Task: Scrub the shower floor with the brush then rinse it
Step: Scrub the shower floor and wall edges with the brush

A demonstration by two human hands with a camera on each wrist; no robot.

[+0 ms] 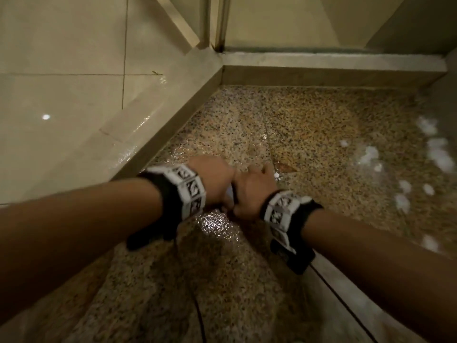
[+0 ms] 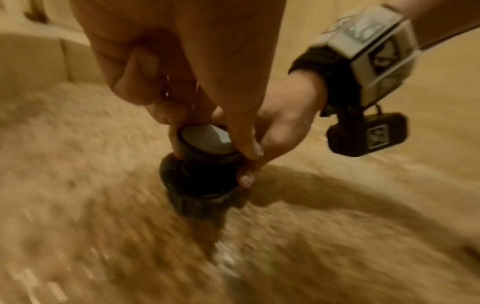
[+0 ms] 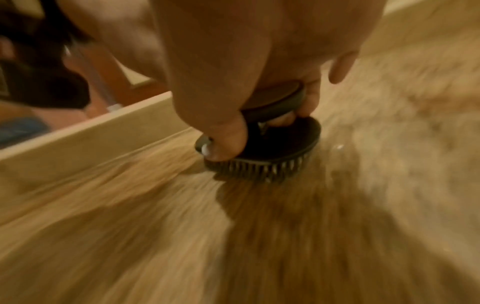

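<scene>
The speckled shower floor is wet and glistening. Both hands meet low over it near the left kerb. A round dark brush with a grey-topped knob stands bristles-down on the floor. My left hand pinches the knob from above. My right hand grips the same knob from the right, its fingers curled under it. In the head view the hands hide nearly all of the brush. Both wrist views are motion-blurred.
A raised beige kerb borders the floor on the left and far side, with glossy tiles beyond it. A glass-door frame rises at the far corner. White foam clumps lie to the right. A thin cable hangs near me.
</scene>
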